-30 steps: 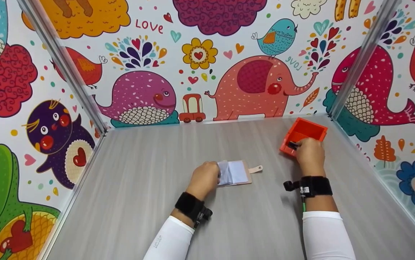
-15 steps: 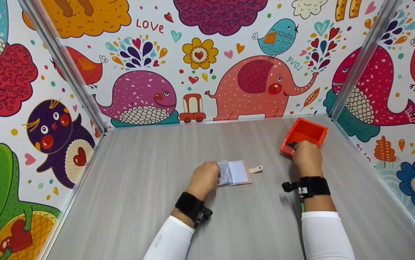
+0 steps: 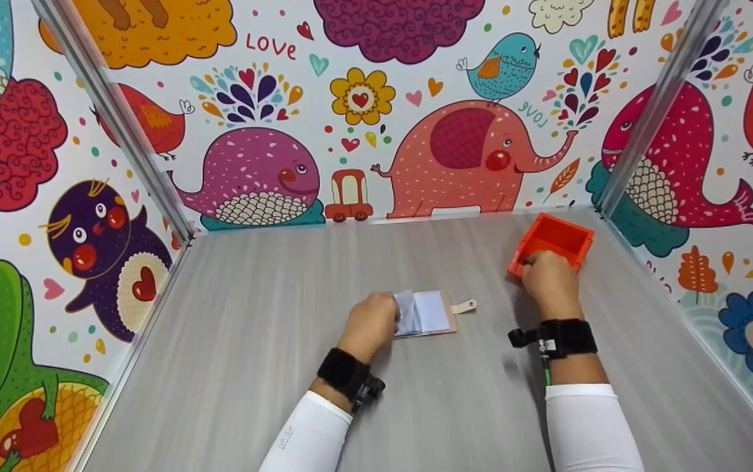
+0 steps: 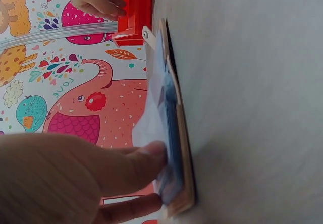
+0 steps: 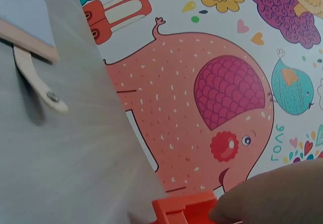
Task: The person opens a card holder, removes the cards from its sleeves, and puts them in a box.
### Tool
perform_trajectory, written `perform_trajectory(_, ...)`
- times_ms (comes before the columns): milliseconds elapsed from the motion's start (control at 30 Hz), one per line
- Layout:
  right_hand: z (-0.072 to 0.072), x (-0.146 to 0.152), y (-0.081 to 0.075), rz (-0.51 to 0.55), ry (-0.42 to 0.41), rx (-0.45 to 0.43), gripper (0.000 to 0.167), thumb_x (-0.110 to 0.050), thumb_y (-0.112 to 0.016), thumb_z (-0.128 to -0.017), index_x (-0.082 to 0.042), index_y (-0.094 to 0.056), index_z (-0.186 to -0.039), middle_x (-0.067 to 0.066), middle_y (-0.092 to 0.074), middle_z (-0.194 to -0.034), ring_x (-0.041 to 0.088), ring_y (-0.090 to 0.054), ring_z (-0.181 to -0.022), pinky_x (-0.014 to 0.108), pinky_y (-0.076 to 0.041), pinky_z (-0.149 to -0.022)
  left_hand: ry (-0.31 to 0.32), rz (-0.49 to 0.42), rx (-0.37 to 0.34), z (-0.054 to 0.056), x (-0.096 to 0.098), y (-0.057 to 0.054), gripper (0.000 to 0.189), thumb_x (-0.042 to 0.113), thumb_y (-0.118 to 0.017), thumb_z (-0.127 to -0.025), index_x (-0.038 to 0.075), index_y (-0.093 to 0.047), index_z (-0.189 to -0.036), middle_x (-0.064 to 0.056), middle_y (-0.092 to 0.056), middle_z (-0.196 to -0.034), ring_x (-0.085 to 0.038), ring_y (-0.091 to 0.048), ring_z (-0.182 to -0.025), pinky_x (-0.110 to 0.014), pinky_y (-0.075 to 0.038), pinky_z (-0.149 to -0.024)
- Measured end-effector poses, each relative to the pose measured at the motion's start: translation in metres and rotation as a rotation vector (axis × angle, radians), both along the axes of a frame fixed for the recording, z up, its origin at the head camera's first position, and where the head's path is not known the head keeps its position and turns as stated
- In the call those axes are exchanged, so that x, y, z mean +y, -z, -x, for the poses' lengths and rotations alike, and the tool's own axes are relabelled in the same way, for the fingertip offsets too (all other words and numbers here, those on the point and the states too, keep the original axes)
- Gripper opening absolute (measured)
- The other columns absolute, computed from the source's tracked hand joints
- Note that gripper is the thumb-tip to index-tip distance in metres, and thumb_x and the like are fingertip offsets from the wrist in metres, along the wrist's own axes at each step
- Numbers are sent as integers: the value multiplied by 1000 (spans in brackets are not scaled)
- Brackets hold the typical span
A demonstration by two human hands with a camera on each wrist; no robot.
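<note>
An open card holder (image 3: 452, 321) with clear plastic sleeves (image 3: 408, 313) and a snap strap (image 3: 465, 307) lies on the table. My left hand (image 3: 371, 322) pinches its left side; in the left wrist view the thumb (image 4: 151, 156) presses on the sleeves, a finger beneath. At the back right, my right hand (image 3: 552, 282) reaches into the near side of a red box (image 3: 560, 235). Its fingertips are mostly hidden in the head view, with a small dark spot beside them. I cannot tell whether it holds anything. In the left wrist view its fingers (image 4: 108, 4) hang bent over the box.
The grey wood-grain table (image 3: 252, 367) is bordered by walls printed with cartoon animals. Metal corner posts (image 3: 639, 124) stand at the back left and right. The red box sits near the right back corner, beyond the card holder's strap.
My right hand has shifted slightly left over the red box. The black object seen at its fingertips has dropped out of sight. My left hand and the card holder stay put.
</note>
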State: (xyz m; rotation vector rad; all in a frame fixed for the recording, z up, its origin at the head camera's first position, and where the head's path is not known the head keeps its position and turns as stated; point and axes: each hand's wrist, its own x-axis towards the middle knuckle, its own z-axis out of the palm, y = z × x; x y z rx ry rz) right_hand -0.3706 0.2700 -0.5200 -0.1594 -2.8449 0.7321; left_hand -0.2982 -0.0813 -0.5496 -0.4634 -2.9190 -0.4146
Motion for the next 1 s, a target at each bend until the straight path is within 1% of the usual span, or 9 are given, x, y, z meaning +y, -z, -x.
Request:
perform_trajectory(67, -1, -8, -2, 30, -22, 10, 27, -11, -62, -103, 1, -85, -111, 25, -79, -103, 44, -68, -96, 56, -57, -89, -1, 3, -6, 0, 0, -1, 12, 8, -91, -84, 10, -79, -84, -7, -79, -95, -27, -74, -88, -45, -64, -76)
perform_trajectory(133, -3, -17, -5, 70, -65, -6, 30, -13, -63, -105, 2, -82, -123, 25, -81, -114, 44, -72, -106, 59, -61, -101, 1, 10, -8, 0, 0, -1, 12, 9, -91, -85, 9, -79, -85, -6, -78, -96, -26, -73, -88, -44, -64, -76)
perform_trajectory(233, -3, -30, -5, 118, -154, -46, 35, -16, -64, -108, 2, -78, -135, 26, -80, -129, 44, -74, -119, 63, -59, -112, 10, 16, -11, 0, 0, -1, 10, 9, -91, -86, 9, -81, -87, -5, -76, -99, -26, -73, -91, -44, -64, -78)
perform_trajectory(300, -3, -37, -5, 140, -209, -66, 36, -18, -65, -108, 1, -78, -136, 26, -79, -133, 44, -74, -122, 64, -58, -115, 16, 16, -8, 0, -1, 0, 11, 10, -92, -85, 10, -81, -86, -5, -74, -99, -26, -72, -92, -43, -64, -80)
perform_trajectory(467, -3, -48, -1, 179, -273, -117, 35, -18, -67, -108, -1, -78, -137, 23, -80, -133, 42, -72, -121, 62, -58, -116, 27, -1, -6, 0, -2, 1, 12, 12, -93, -84, 11, -82, -85, -4, -72, -100, -27, -72, -94, -43, -63, -81)
perform_trajectory(667, -5, -68, 0, 171, -339, -196, 34, -21, -69, -108, -4, -79, -137, 21, -79, -135, 39, -71, -122, 58, -61, -112, 31, 3, -3, -1, -3, 2, 10, 13, -92, -85, 10, -83, -88, -5, -73, -105, -27, -73, -97, -43, -63, -83)
perform_trajectory(767, -8, -83, 2, 156, -374, -242, 35, -24, -70, -107, -9, -79, -138, 17, -78, -137, 36, -71, -120, 54, -64, -106, 29, 11, -6, -1, -3, 2, 10, 13, -92, -86, 10, -83, -89, -5, -75, -103, -27, -73, -98, -42, -63, -84)
perform_trajectory(900, -12, -100, 9, 120, -471, -242, 33, -20, -70, -105, -7, -81, -134, 15, -81, -132, 33, -73, -114, 52, -66, -101, 21, 0, -8, -1, -2, 2, 9, 11, -90, -87, 10, -82, -88, -6, -77, -97, -27, -73, -95, -43, -63, -82)
perform_trajectory(1000, -14, -109, 16, 94, -550, -208, 29, -14, -70, -104, -3, -82, -128, 16, -83, -125, 31, -76, -112, 53, -65, -103, 15, -16, -6, -1, -2, 2, 8, 6, -86, -87, 11, -80, -84, -8, -78, -92, -27, -73, -90, -44, -63, -78)
